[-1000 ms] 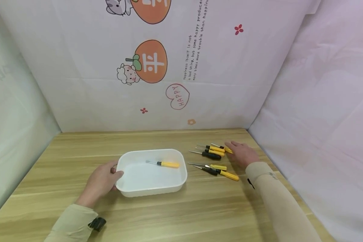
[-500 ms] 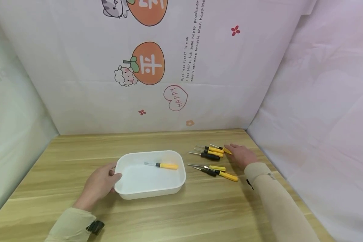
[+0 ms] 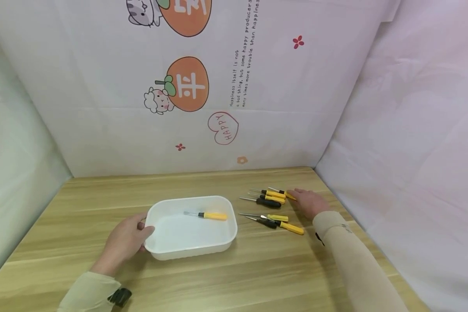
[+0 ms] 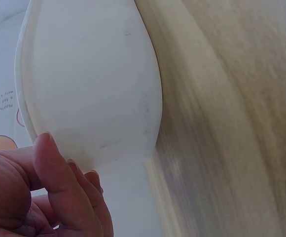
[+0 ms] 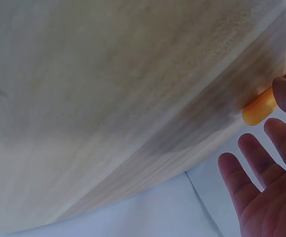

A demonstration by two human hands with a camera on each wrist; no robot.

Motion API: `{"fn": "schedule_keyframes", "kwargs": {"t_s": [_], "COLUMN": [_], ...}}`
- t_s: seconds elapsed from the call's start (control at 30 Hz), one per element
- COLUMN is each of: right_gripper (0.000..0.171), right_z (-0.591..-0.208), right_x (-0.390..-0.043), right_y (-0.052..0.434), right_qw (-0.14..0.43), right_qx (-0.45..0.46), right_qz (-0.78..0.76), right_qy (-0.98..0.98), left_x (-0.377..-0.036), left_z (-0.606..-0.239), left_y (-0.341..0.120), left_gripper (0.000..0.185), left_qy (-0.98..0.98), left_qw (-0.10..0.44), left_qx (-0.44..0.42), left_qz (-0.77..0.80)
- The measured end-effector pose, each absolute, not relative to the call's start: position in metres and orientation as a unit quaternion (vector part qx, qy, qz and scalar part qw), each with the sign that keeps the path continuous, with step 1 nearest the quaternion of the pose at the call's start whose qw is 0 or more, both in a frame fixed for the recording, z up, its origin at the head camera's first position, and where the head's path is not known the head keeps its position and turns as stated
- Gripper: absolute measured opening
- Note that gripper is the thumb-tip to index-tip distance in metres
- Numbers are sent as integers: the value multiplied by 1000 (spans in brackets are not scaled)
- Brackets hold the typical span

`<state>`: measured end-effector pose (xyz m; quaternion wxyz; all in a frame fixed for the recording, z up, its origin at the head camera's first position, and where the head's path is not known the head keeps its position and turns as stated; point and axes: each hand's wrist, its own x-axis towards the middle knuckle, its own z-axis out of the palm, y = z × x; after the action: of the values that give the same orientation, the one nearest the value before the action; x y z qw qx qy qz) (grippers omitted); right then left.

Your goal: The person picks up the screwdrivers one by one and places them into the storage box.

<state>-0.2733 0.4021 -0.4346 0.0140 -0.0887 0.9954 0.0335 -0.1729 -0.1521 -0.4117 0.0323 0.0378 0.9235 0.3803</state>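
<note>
My left hand (image 3: 125, 239) grips the left end of a white plastic container (image 3: 191, 252), its thumb over the rim and its fingers outside. In the left wrist view, those curled fingers (image 4: 69, 197) lie against the container wall. A yellow-handled screwdriver (image 3: 215, 216) lies inside the container. At the right of the table, my right hand (image 3: 309, 203) pinches the yellow handle of another screwdriver (image 3: 290, 196), which lies on the table. In the right wrist view, the thumb is on that handle (image 5: 261, 107) and the other visible fingers extend away; the index finger is mostly hidden.
Several screwdrivers lie left of my right hand: yellow-handled ones (image 3: 274, 194), a black-handled one (image 3: 270, 203), and a lower group with a yellow handle (image 3: 292, 228) crossing a black one (image 3: 268, 223). White cloth walls (image 3: 281, 130) enclose the wooden table (image 3: 226, 286) at back and sides.
The head view has shifted slightly, so everything sits a little further left and lower. My left hand stays on the container, and my right hand stays at the same screwdriver handle.
</note>
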Motion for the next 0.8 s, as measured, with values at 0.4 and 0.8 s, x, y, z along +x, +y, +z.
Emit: {"fn": "schedule_keyframes", "kwargs": {"t_s": [0.4,0.8], "right_gripper": [50,50], "right_z": [-440,-442], "right_x": [-273,-274], "right_y": [404,404], "right_qw": [10,25], "right_qx": [-101,-76], "right_qz": [43,-13], "right_qy": [994,997], "left_x": [-175,-173], "left_z": [-412,-411], "left_y": [-153,-152], "left_gripper": [59,57], "left_qy": [927,927], "left_qw": [40,35], "left_qx": [36,41], "left_qz": [372,370]}}
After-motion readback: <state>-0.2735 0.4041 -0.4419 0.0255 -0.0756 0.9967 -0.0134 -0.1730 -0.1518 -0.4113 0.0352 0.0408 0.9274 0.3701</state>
